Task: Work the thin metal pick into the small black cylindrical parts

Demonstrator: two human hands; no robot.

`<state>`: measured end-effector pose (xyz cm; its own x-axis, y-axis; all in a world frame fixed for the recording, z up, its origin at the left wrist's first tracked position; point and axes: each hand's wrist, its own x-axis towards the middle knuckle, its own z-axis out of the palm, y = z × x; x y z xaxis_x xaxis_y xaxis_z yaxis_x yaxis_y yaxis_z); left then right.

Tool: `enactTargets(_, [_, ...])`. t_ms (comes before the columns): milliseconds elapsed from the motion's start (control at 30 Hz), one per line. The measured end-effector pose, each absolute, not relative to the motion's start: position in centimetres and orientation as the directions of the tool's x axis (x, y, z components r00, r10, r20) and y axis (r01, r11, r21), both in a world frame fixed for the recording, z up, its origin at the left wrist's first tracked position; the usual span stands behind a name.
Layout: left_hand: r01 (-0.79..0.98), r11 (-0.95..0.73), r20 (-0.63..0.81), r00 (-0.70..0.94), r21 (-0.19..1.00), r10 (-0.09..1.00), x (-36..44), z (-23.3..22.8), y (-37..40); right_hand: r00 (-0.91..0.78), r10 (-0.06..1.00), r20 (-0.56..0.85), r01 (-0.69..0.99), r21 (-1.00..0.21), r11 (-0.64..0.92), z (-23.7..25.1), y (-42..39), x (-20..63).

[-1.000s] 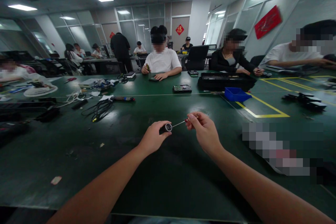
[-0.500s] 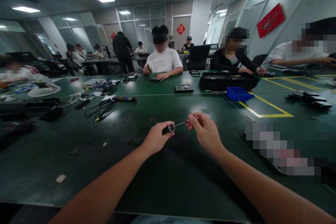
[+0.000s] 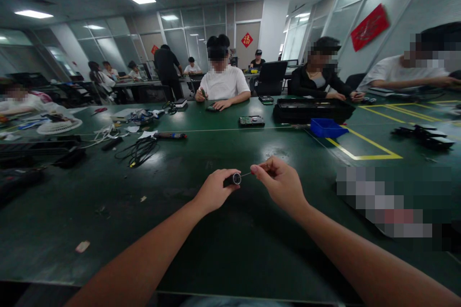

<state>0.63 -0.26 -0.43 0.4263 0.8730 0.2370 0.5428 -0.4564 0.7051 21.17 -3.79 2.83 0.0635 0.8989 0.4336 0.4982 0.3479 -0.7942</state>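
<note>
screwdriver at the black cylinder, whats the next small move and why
Probably press the screwdriver lightly inward with the right hand: its shaft points at the ringed end of the black cylinder, the left hand grips that cylinder, and the tip's seating is too small to tell.

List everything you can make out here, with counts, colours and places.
Cylinder: one, black, pale rim, centre
Screwdriver: one, silvery shaft, pointing at the cylinder
Bin: one, blue, right of centre
Long housing: one, black, beyond the bin
Circuit-board units: at least two, dark, far centre
Cable coil: one, black, left of centre
Round grille: one, white, far left
Stacked parts: several, black and white, right
Assorted clutter: many, mixed, left
Table: one, green, across the foreground
Other people: about ten, white or black tops, around the room
Wall hangings: three, red, back and right
Left hand: one, bare, around the cylinder
Right hand: one, bare, gripping the screwdriver
</note>
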Motion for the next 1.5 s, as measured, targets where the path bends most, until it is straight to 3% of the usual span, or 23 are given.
enactTargets(500, [0.524, -0.463, 0.257, 0.419, 0.715, 0.871, 0.3, -0.6, 0.1, 0.136, 0.898, 0.419, 0.551, -0.785, 0.283, 3.3, -3.3, 21.5])
enactTargets(767, [0.546, -0.459, 0.25, 0.414, 0.701, 0.875, 0.2, -0.3, 0.1, 0.015, 0.897, 0.442, 0.451, -0.804, 0.389, 3.0, -3.1, 21.6])
enactTargets(1000, [0.552, -0.461, 0.263, 0.402, 0.694, 0.877, 0.0, -0.7, 0.5, -0.01, 0.916, 0.401, 0.533, -0.773, 0.344, 2.8, -2.8, 21.6])
enactTargets(1200, [0.569, -0.461, 0.252, 0.409, 0.681, 0.877, 0.0, -0.7, 0.6, -0.009, 0.92, 0.392, 0.445, -0.822, 0.355, 2.4, -2.6, 21.5])
enactTargets(1500, [0.559, -0.468, 0.267, 0.405, 0.685, 0.875, 0.0, -0.5, 0.6, -0.02, 0.938, 0.347, 0.447, -0.836, 0.319, 2.5, -2.5, 21.6])
